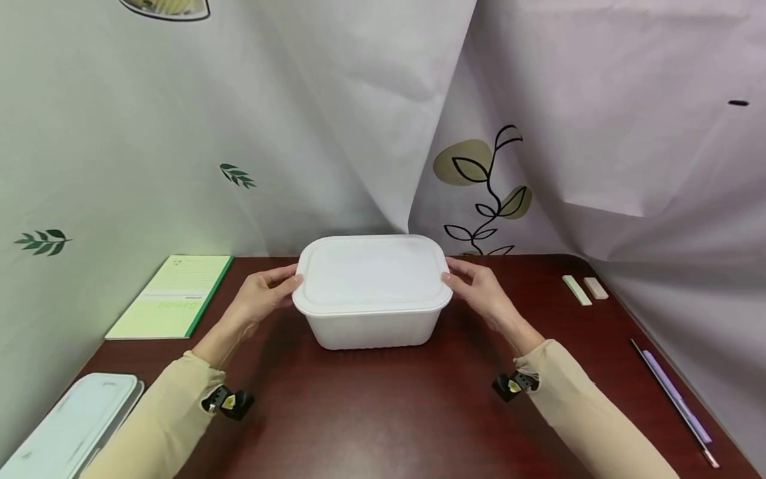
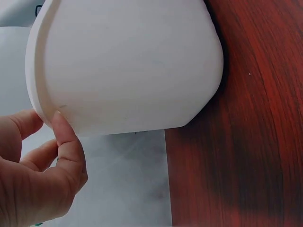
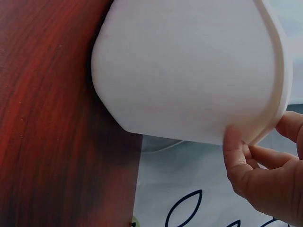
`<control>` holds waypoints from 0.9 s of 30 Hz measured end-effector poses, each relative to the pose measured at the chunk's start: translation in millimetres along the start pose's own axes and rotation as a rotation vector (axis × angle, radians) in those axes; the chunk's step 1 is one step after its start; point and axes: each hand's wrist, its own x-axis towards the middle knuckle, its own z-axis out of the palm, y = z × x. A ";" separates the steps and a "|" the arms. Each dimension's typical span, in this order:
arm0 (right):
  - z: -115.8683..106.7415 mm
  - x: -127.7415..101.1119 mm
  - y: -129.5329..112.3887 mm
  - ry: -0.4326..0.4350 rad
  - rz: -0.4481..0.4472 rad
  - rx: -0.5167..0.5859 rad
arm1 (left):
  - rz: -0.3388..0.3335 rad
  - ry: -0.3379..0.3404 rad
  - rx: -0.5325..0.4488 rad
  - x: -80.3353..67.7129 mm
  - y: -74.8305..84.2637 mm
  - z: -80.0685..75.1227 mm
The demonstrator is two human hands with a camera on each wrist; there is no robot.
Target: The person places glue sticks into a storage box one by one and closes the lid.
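Dark wood table (image 1: 383, 412), white lidded container (image 1: 371, 293) mid-desk. My left hand (image 1: 263, 293) and right hand (image 1: 481, 289) pinch opposite rim edges; I'd keep pressure even, lifting level.

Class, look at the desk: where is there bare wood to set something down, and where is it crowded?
Bare wood lies in front of the white lidded container, between the two sleeves, and right of it up to the two erasers and the pens. The left edge is crowded: green notebook, pale blue lid. Left hand and right hand hold the container's rim.
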 end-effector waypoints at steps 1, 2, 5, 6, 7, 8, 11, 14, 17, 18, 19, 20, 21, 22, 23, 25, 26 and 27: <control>0.1 -1.2 0.5 -0.002 -0.007 -0.007 | 0.003 -0.002 0.001 -0.5 0.0 0.0; 0.2 -2.6 0.7 -0.004 -0.014 -0.016 | 0.005 -0.006 0.001 -1.0 -0.1 -0.1; -1.1 -8.1 1.0 0.002 -0.032 -0.067 | 0.012 -0.016 0.017 -3.4 0.2 -0.4; -2.0 -10.3 1.0 0.005 -0.037 -0.082 | 0.014 -0.020 0.025 -4.4 0.5 -0.6; -3.3 -12.8 1.0 0.010 -0.042 -0.106 | 0.018 -0.028 0.034 -5.5 0.8 -0.7; -4.6 -15.8 1.0 0.016 -0.047 -0.131 | 0.021 -0.036 0.048 -6.8 1.2 -0.8; -8.8 -25.9 1.3 0.032 -0.051 -0.170 | 0.025 -0.069 0.090 -11.3 2.3 -0.7; -13.0 -37.4 2.3 0.040 -0.048 -0.179 | 0.034 -0.114 0.116 -16.7 3.0 0.6; -16.5 -47.8 3.8 0.048 -0.046 -0.194 | 0.047 -0.149 0.124 -22.1 3.4 2.7; -17.4 -50.7 4.3 0.053 -0.047 -0.200 | 0.050 -0.159 0.123 -23.7 3.7 3.6; -18.1 -53.6 4.7 0.055 -0.054 -0.208 | 0.054 -0.166 0.124 -25.2 4.1 4.4; -18.6 -56.0 5.2 0.060 -0.055 -0.209 | 0.057 -0.170 0.129 -26.6 4.4 5.2; -19.0 -58.4 5.5 0.063 -0.057 -0.211 | 0.056 -0.173 0.131 -27.8 4.8 6.0; -19.2 -60.8 5.6 0.067 -0.060 -0.211 | 0.058 -0.179 0.131 -28.9 5.1 6.6; -19.4 -62.8 6.0 0.070 -0.063 -0.211 | 0.060 -0.183 0.133 -29.9 5.5 7.2; -19.7 -66.9 6.2 0.077 -0.069 -0.217 | 0.066 -0.189 0.139 -31.3 6.0 8.2; -19.7 -68.5 6.3 0.082 -0.067 -0.218 | 0.068 -0.192 0.138 -31.8 6.0 8.5; -19.8 -70.2 6.1 0.084 -0.068 -0.217 | 0.064 -0.195 0.132 -32.3 6.1 8.9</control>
